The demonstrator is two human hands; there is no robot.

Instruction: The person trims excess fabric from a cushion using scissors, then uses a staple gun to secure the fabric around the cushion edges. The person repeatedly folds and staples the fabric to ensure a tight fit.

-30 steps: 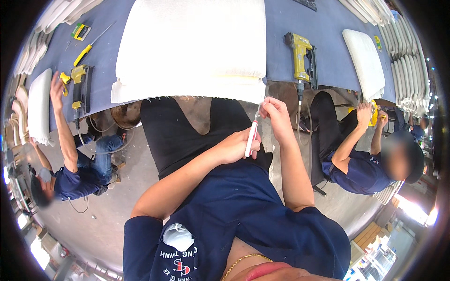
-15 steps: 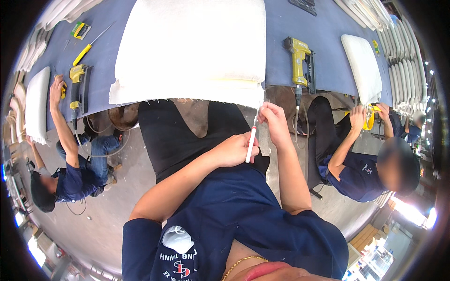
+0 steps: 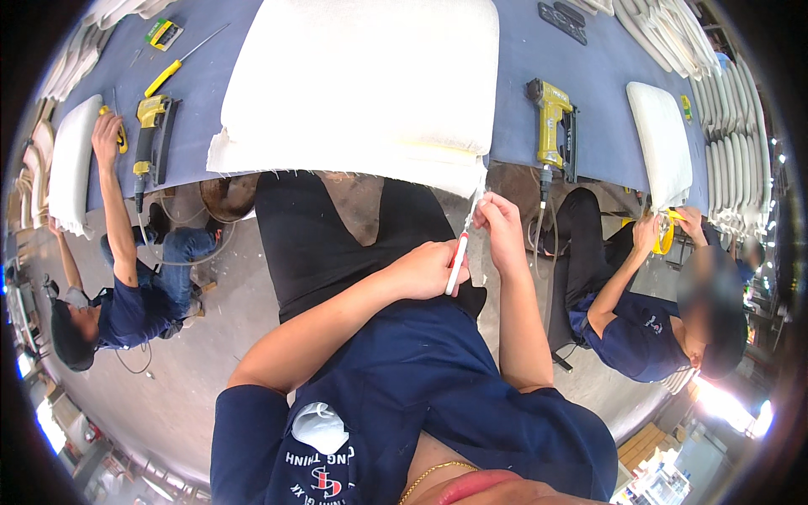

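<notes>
A white padded seat cushion point(image 3: 362, 76) lies on the blue-grey table, its frayed fabric flap hanging over the near edge. My left hand point(image 3: 427, 271) is closed around scissors point(image 3: 458, 263) with white and red handles. Their thin blades point up toward the cushion's near right corner, and how far they are spread cannot be made out. Just right of the blades, my right hand point(image 3: 498, 220) pinches the loose fabric edge point(image 3: 481, 189) hanging from that corner. Its fingertips partly hide the cloth.
Yellow staple guns point(image 3: 553, 126) with hoses lie either side of the cushion. A yellow-handled screwdriver point(image 3: 165, 77) is at far left. Co-workers handle smaller white cushions point(image 3: 661, 139) at both sides; the right one holds yellow scissors point(image 3: 663, 234). Stacked white pads point(image 3: 736, 181) stand at right.
The whole view has shifted, so the table and cushion sit farther right. The scissors have tilted slightly rightward in my left hand. My right hand keeps its pinch near the corner.
</notes>
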